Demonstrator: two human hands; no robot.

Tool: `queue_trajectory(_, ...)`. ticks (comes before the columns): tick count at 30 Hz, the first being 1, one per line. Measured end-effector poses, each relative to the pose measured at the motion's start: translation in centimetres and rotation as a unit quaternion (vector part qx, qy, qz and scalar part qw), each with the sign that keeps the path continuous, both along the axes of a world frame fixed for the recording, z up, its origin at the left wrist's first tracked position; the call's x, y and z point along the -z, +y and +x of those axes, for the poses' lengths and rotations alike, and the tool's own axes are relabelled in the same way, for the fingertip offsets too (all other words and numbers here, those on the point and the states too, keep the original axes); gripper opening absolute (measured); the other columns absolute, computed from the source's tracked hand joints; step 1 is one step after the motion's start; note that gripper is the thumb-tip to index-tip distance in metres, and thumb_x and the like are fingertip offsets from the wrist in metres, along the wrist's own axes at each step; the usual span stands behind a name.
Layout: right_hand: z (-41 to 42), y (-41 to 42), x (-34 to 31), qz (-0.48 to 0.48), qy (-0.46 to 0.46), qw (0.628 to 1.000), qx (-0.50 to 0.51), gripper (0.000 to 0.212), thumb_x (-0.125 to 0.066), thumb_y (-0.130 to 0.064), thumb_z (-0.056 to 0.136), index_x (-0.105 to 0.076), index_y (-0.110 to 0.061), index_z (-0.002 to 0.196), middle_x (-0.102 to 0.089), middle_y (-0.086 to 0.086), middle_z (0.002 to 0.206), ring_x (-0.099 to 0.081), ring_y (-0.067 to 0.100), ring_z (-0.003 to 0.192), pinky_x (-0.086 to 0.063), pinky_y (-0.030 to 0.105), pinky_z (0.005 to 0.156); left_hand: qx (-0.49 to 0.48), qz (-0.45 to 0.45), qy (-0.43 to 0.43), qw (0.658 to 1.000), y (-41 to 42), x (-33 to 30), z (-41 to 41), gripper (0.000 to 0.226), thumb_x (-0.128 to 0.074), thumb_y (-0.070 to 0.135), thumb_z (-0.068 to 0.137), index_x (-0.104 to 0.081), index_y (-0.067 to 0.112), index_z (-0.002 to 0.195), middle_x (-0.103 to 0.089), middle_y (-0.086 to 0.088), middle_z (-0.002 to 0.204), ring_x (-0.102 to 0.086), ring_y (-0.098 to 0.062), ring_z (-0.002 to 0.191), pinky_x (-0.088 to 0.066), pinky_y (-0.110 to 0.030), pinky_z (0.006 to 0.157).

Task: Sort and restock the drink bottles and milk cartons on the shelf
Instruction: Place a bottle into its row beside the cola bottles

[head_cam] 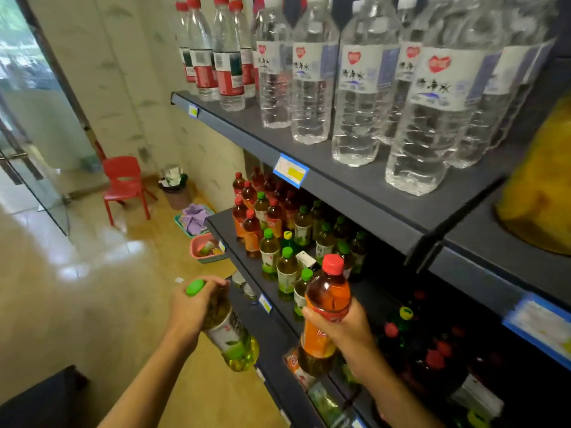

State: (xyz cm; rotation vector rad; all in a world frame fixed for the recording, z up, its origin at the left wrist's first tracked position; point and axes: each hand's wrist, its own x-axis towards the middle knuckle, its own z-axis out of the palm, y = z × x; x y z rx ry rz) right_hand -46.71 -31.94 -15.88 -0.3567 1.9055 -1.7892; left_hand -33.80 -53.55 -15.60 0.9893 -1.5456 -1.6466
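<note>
Nearest, the left hand grips a green-capped tea bottle off the shelf edge; the right hand clasps a red-capped tea bottle before crowded green-capped bottles; beyond, a red chair.

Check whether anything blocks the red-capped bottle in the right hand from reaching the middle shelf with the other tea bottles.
Nothing visible blocks it. The right hand holds the red-capped bottle just outside the middle shelf. The green-capped bottles crowd the front, but bare shelf shows right of them.
</note>
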Motion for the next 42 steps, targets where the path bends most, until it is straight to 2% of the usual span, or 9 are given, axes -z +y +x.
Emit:
queue_trajectory(11, -0.9, -16.5, -0.6, 0.035, 0.039, 0.996, 0.07, 0.059, -0.087, -0.002, 0.064, -0.063, -0.016, 0.115, -0.07, 0.006, 0.111, -0.066, 0.025, 0.105, -0.049, 0.045, 0.1, 0.088, -0.027, -0.021, 0.996, -17.8, 0.2, -1.7, 0.038, -0.059, 0.0, 0.09, -0.075, 0.026, 0.066, -0.077, -0.002, 0.08, -0.073, -0.025, 0.087, -0.055, -0.033, 0.077)
queue_trajectory(18, -1.5, -23.3, -0.1, 0.069, 0.081, 0.987, 0.122, 0.057, -0.09, -0.002, 0.061, -0.064, -0.005, 0.112, -0.069, 0.015, 0.11, -0.064, 0.033, 0.105, -0.048, 0.05, 0.099, 0.101, -0.053, -0.047, 0.992, -25.2, 0.5, -3.7, 0.032, -0.063, 0.004, 0.088, -0.075, 0.026, 0.068, -0.077, -0.001, 0.081, -0.072, -0.023, 0.087, -0.056, -0.037, 0.08)
queue_trajectory(20, -2.0, -25.1, 0.2, 0.065, 0.082, 0.988, 0.116, 0.055, -0.089, -0.001, 0.062, -0.064, -0.008, 0.11, -0.069, 0.01, 0.108, -0.064, 0.03, 0.104, -0.048, 0.045, 0.099, 0.098, -0.061, -0.051, 0.992, -26.9, 0.4, -4.4, 0.035, -0.062, 0.003, 0.089, -0.075, 0.027, 0.067, -0.077, 0.001, 0.08, -0.073, -0.017, 0.083, -0.054, -0.033, 0.076)
queue_trajectory(23, -3.0, -28.1, 0.7, 0.065, 0.096, 0.985, 0.126, 0.052, -0.089, 0.001, 0.06, -0.062, -0.021, 0.097, -0.068, -0.003, 0.093, -0.065, 0.02, 0.092, -0.048, 0.027, 0.086, 0.101, -0.068, -0.053, 0.991, -29.1, 0.2, -5.4, 0.039, -0.06, 0.0, 0.089, -0.075, 0.028, 0.067, -0.077, 0.003, 0.077, -0.072, -0.008, 0.075, -0.052, -0.019, 0.065)
queue_trajectory(25, -3.9, -29.9, 1.2, 0.063, 0.08, 0.988, 0.113, 0.052, -0.09, -0.004, 0.061, -0.061, -0.031, 0.094, -0.068, -0.01, 0.092, -0.065, 0.012, 0.089, -0.048, 0.025, 0.084, 0.105, -0.075, -0.055, 0.99, -30.6, 0.2, -6.1, 0.04, -0.059, 0.0, 0.089, -0.075, 0.028, 0.067, -0.077, 0.005, 0.077, -0.071, -0.005, 0.072, -0.052, -0.014, 0.06)
queue_trajectory(30, -6.5, -34.1, 2.6, 0.068, 0.035, 0.992, 0.105, 0.058, -0.091, -0.016, 0.062, -0.062, -0.024, 0.112, -0.068, -0.001, 0.109, -0.064, 0.022, 0.104, -0.049, 0.045, 0.099, 0.097, -0.073, -0.083, 0.989, -34.3, 0.5, -8.4, 0.039, -0.058, 0.001, 0.09, -0.075, 0.027, 0.067, -0.076, 0.002, 0.079, -0.07, -0.018, 0.081, -0.054, -0.031, 0.074)
queue_trajectory(37, -10.2, -38.1, 4.4, 0.063, -0.024, 0.99, 0.126, 0.067, -0.092, -0.021, 0.058, -0.063, -0.023, 0.118, -0.066, -0.003, 0.115, -0.06, 0.022, 0.112, -0.045, 0.044, 0.104, 0.104, -0.093, -0.113, 0.984, -38.4, 0.8, -12.8, 0.031, -0.06, 0.004, 0.09, -0.075, 0.022, 0.069, -0.076, 0.0, 0.082, -0.07, -0.021, 0.084, -0.056, -0.035, 0.077)
queue_trajectory(40, -11.1, -38.8, 4.6, 0.06, -0.046, 0.989, 0.13, 0.06, -0.092, -0.031, 0.048, -0.06, -0.038, 0.099, -0.064, -0.016, 0.101, -0.06, 0.017, 0.103, -0.045, 0.037, 0.097, 0.123, -0.103, -0.104, 0.982, -39.3, 1.1, -15.1, 0.038, -0.059, 0.0, 0.088, -0.075, 0.026, 0.067, -0.076, 0.003, 0.083, -0.07, -0.013, 0.08, -0.055, -0.028, 0.073)
queue_trajectory(42, -11.8, -39.2, 4.7, 0.056, -0.067, 0.987, 0.137, 0.062, -0.089, -0.039, 0.038, -0.058, -0.04, 0.092, -0.062, -0.017, 0.099, -0.059, 0.019, 0.103, -0.045, 0.041, 0.101, 0.15, -0.108, -0.107, 0.977, -39.9, 1.4, -16.8, 0.037, -0.058, 0.002, 0.089, -0.076, 0.028, 0.07, -0.075, 0.005, 0.091, -0.069, -0.009, 0.084, -0.055, -0.028, 0.077)
